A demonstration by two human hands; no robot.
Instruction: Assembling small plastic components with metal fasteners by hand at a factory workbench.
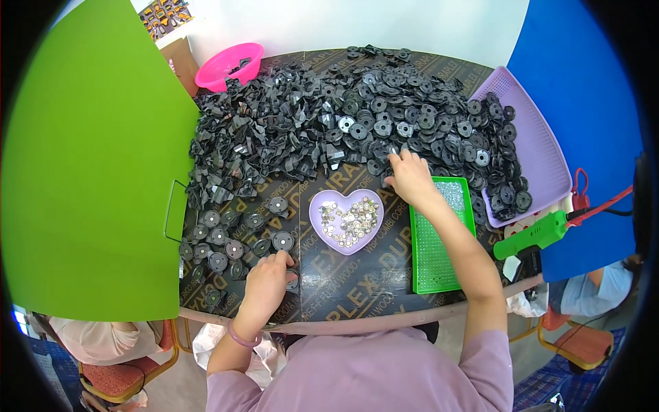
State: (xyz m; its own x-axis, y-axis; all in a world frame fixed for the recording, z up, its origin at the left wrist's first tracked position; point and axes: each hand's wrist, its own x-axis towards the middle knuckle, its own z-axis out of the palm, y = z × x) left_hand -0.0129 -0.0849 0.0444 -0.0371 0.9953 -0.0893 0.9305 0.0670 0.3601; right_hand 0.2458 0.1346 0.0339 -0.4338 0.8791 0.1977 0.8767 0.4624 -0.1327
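Both hands were down in the black parts on the bench [357, 302].

Nearest me, the left hand [266, 283] was curled knuckles-up at the front edge, its grip closed narrow on a black disc [292, 280] lying flat, so no real long axis, face up. More finished discs [226, 240] sat flat in rows just left of it. The right hand [412, 177] was stretched out palm-down past the heart-shaped dish [317, 206] and green tray [432, 268], fingertips [392, 159] in the big heap of discs [425, 117]; couldn't tell if that grip held anything.
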